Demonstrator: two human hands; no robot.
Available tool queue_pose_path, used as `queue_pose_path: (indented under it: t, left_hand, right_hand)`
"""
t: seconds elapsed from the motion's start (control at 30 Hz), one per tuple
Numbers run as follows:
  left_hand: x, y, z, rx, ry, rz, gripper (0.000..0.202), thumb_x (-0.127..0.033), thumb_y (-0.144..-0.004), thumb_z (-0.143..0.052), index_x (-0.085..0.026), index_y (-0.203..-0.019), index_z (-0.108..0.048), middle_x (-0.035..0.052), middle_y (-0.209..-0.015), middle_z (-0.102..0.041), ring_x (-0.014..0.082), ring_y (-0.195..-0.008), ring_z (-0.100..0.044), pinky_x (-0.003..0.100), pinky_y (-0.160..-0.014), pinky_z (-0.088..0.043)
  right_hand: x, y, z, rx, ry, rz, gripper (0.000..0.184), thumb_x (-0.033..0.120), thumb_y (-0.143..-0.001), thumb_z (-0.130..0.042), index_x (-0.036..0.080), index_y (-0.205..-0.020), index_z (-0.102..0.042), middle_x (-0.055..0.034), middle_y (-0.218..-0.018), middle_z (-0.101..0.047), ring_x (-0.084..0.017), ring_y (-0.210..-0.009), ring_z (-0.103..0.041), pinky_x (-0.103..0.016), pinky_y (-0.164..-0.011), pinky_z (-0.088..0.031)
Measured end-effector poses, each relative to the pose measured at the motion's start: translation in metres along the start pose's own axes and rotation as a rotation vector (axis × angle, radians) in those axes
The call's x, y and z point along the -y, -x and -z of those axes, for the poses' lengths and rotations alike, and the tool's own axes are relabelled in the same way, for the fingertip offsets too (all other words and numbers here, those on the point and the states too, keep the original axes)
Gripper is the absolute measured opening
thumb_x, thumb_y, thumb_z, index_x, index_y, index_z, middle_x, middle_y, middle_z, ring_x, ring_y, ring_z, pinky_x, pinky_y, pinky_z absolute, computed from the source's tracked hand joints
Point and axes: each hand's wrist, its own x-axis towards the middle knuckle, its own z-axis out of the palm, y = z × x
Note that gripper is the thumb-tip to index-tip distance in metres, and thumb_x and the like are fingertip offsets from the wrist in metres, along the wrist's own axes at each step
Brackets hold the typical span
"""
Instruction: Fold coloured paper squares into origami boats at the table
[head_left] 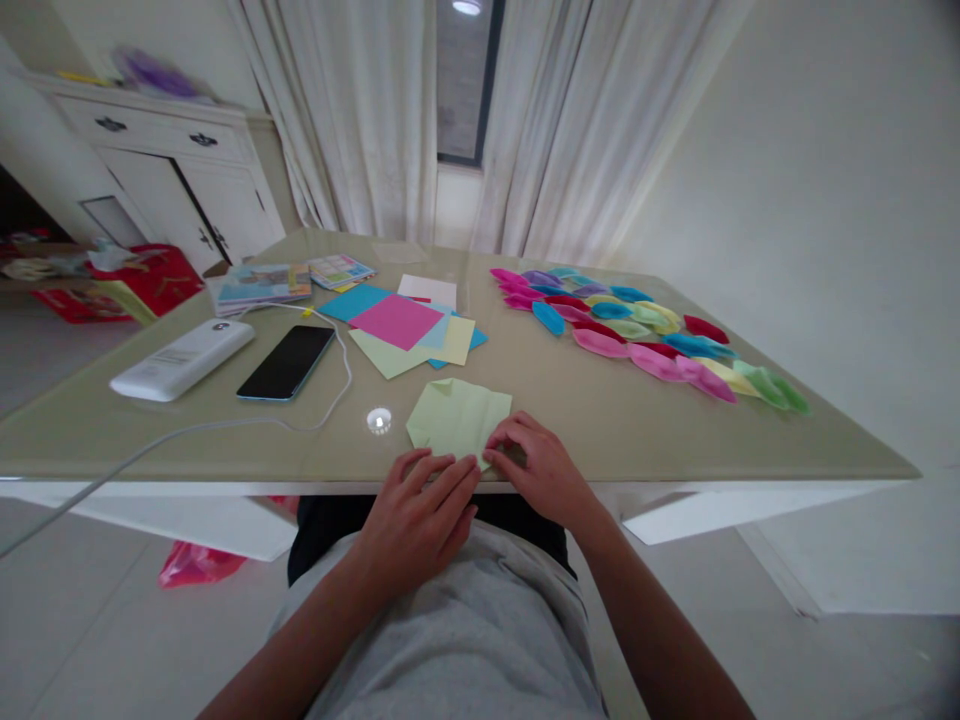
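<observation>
A sheet of light green origami paper [459,415] lies at the table's front edge, its corners folded in and crease lines across it. My left hand [424,510] rests along the paper's near edge, fingers stretched out and pressing on it. At the paper's near right corner, my right hand [536,465] has thumb and fingers bent together in a pinch on the paper. Beyond the paper is a loose pile of coloured squares, with a pink sheet [397,320] on top. Many folded paper pieces [660,360] in several colours are spread at the right.
On the left of the table [600,440] lie a black phone [287,362], a white power bank [182,360] and a white cable [247,422] running off the front edge. Booklets [264,284] are stacked behind them. A red plastic bag [199,563] is on the floor.
</observation>
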Motion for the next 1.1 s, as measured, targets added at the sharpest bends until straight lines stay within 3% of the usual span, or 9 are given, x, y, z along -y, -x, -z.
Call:
queue_pose_path:
  t: [0.33, 0.4, 0.5, 0.57, 0.67, 0.93, 1.1]
  left_hand:
    - [-0.002, -0.001, -0.003, 0.007, -0.014, 0.017, 0.032, -0.023, -0.103, -0.062, -0.018, -0.134, -0.07, 0.0054, -0.133, -0.079, 0.0283, -0.113, -0.067, 0.053, -0.107, -0.045]
    - [-0.003, -0.002, -0.003, 0.007, -0.013, 0.02, 0.031, -0.023, -0.103, -0.062, -0.018, -0.132, -0.071, 0.0052, -0.133, -0.079, 0.0281, -0.113, -0.067, 0.053, -0.106, -0.045]
    - [-0.003, -0.002, -0.002, 0.006, -0.011, 0.027, 0.029, -0.023, -0.103, -0.062, -0.019, -0.13, -0.072, 0.0048, -0.133, -0.079, 0.0278, -0.112, -0.067, 0.053, -0.105, -0.046]
    - [-0.003, -0.002, -0.002, 0.007, -0.007, 0.033, 0.03, -0.023, -0.104, -0.061, -0.019, -0.132, -0.071, 0.0043, -0.133, -0.079, 0.0277, -0.111, -0.067, 0.053, -0.105, -0.045]
    - [-0.002, -0.002, -0.003, 0.008, 0.0, 0.041, 0.03, -0.022, -0.104, -0.061, -0.019, -0.132, -0.07, 0.0042, -0.133, -0.079, 0.028, -0.11, -0.067, 0.053, -0.105, -0.045]
    - [0.006, 0.002, -0.002, -0.017, 0.029, 0.005, 0.03, -0.018, -0.104, -0.06, -0.019, -0.133, -0.069, 0.0042, -0.135, -0.078, 0.0263, -0.115, -0.069, 0.05, -0.112, -0.044]
    - [0.023, 0.007, 0.004, 0.007, 0.01, -0.018, 0.031, -0.019, -0.105, -0.059, -0.018, -0.134, -0.069, 0.0066, -0.135, -0.078, 0.0274, -0.129, -0.067, 0.048, -0.123, -0.037]
  right_hand:
    - [0.0, 0.002, -0.002, -0.036, 0.04, 0.045, 0.008, 0.014, -0.098, -0.071, 0.021, -0.096, -0.069, -0.0038, -0.098, -0.07, -0.021, -0.093, -0.067, -0.034, -0.084, -0.053]
    - [0.001, 0.008, -0.007, -0.082, 0.059, 0.062, 0.008, 0.015, -0.101, -0.066, 0.022, -0.103, -0.07, -0.007, -0.105, -0.072, -0.024, -0.101, -0.066, -0.039, -0.091, -0.053]
    - [0.005, 0.026, -0.021, -0.175, 0.126, 0.102, 0.023, 0.014, -0.106, -0.054, 0.022, -0.118, -0.071, -0.0135, -0.12, -0.073, -0.03, -0.114, -0.063, -0.051, -0.103, -0.049]
    - [0.006, 0.041, -0.031, -0.187, 0.254, 0.229, 0.033, 0.014, -0.105, -0.053, 0.024, -0.132, -0.068, -0.0125, -0.122, -0.075, -0.03, -0.11, -0.067, -0.05, -0.1, -0.052]
    - [0.005, 0.057, -0.039, -0.253, 0.37, 0.282, 0.046, 0.015, -0.103, -0.058, 0.023, -0.149, -0.059, -0.0133, -0.133, -0.074, -0.031, -0.119, -0.067, -0.05, -0.103, -0.052]
    - [-0.001, 0.057, -0.036, -0.352, 0.418, 0.238, 0.041, 0.017, -0.102, -0.062, 0.024, -0.142, -0.062, -0.0119, -0.128, -0.078, -0.031, -0.119, -0.07, -0.052, -0.101, -0.052]
    - [0.01, 0.056, -0.044, -0.269, 0.327, 0.273, 0.039, 0.018, -0.103, -0.062, 0.022, -0.142, -0.061, -0.0114, -0.137, -0.075, -0.029, -0.13, -0.065, -0.049, -0.11, -0.049]
